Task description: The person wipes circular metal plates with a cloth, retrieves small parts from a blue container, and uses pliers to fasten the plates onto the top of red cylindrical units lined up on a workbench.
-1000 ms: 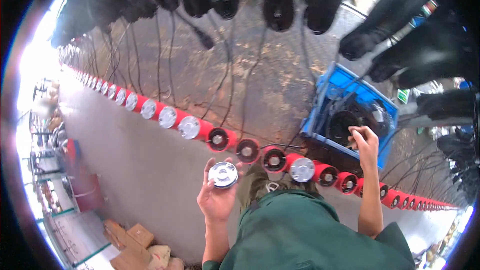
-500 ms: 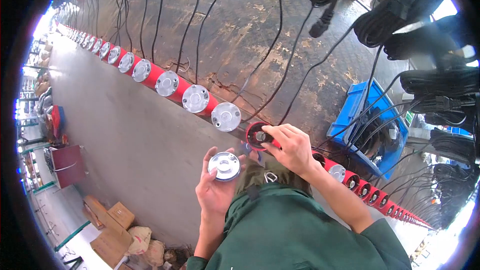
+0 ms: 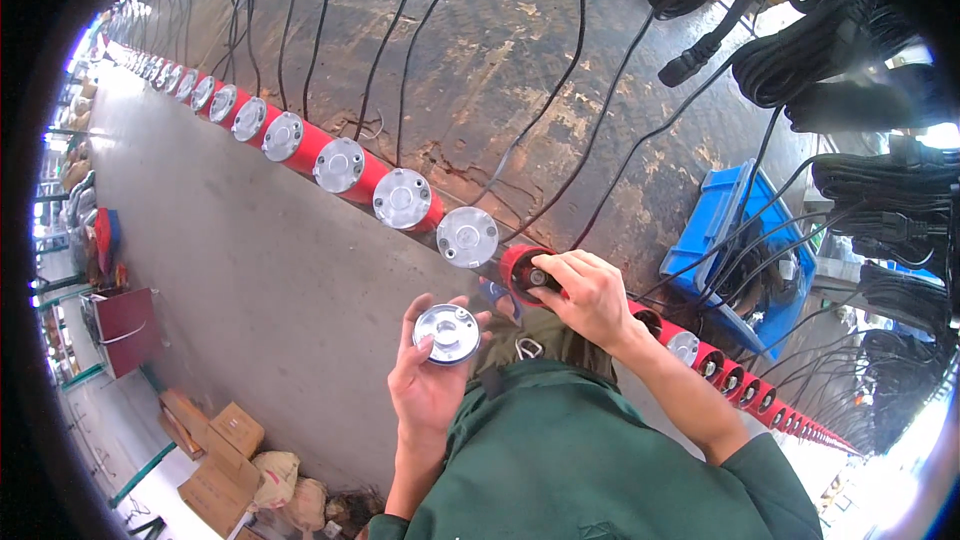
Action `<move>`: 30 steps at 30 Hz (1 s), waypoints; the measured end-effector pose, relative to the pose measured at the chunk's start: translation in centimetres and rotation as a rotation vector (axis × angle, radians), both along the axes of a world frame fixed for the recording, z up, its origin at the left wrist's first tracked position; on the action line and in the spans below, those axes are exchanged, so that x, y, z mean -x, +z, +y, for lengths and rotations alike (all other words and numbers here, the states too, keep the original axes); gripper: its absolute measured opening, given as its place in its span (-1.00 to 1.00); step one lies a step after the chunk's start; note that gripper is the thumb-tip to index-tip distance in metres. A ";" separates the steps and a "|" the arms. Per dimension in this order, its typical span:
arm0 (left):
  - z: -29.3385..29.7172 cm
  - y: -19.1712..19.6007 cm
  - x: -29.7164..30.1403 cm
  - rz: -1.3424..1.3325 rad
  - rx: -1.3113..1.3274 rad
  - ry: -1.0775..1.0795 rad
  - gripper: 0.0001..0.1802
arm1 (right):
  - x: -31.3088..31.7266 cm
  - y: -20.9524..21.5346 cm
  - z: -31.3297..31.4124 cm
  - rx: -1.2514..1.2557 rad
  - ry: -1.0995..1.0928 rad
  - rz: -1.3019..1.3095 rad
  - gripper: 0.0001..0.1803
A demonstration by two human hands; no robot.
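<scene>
Just left of my body, my left hand [image 3: 428, 380] cradles a round silver cap [image 3: 447, 334], its fingers curled about the rim. The cap's face is turned up, with a raised ring in the middle and small holes near its edge. At the open end of a red tube [image 3: 510, 270], the thumb and forefinger of my right hand [image 3: 585, 295] close around a small metal fitting [image 3: 538, 278] in the dark mouth. Part of the fitting is hidden by the fingers. Left of that tube is another one with a clear round cover [image 3: 467, 237] on its end.
A long row of red tubes [image 3: 370, 180] crosses the scene, many with clear covers. Behind it lies a worn brown tabletop [image 3: 480, 70] with black cables. Coiled black cables [image 3: 800, 50] hang at right beside a blue crate [image 3: 715, 205]. Cardboard boxes [image 3: 225, 460] stand lower left.
The view has shifted slightly, so the row and crate appear a little displaced. Both hands keep their grips; my right hand and the tube mouth appear slightly further right.
</scene>
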State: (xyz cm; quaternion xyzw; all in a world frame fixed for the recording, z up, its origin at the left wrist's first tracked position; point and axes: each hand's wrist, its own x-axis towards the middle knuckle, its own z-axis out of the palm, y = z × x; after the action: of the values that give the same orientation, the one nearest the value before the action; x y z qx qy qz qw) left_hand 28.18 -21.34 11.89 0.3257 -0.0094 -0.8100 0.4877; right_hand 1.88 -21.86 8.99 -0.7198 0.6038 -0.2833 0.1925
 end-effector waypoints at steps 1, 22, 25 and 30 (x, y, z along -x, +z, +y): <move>-0.1 0.0 0.1 -0.014 0.008 -0.016 -0.36 | 0.0 0.0 0.0 -0.001 -0.005 -0.011 -0.51; 0.1 1.3 3.4 0.000 0.023 -0.161 -0.38 | 0.1 4.3 2.2 -0.017 0.093 -0.144 -0.37; 0.4 0.8 3.5 -0.002 -0.065 -0.225 -0.45 | -0.1 4.6 2.9 0.028 0.283 -0.075 -0.49; 0.5 0.4 3.5 0.118 -0.162 -0.501 -0.40 | 0.5 4.9 4.1 -0.002 0.157 -0.272 -0.64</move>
State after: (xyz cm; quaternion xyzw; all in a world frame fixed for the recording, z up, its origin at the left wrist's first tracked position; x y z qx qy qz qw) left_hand 24.69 -20.81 12.27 0.3036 0.0035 -0.9210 0.2439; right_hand 1.34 -17.76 13.91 -0.7197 0.5143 -0.3614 0.2948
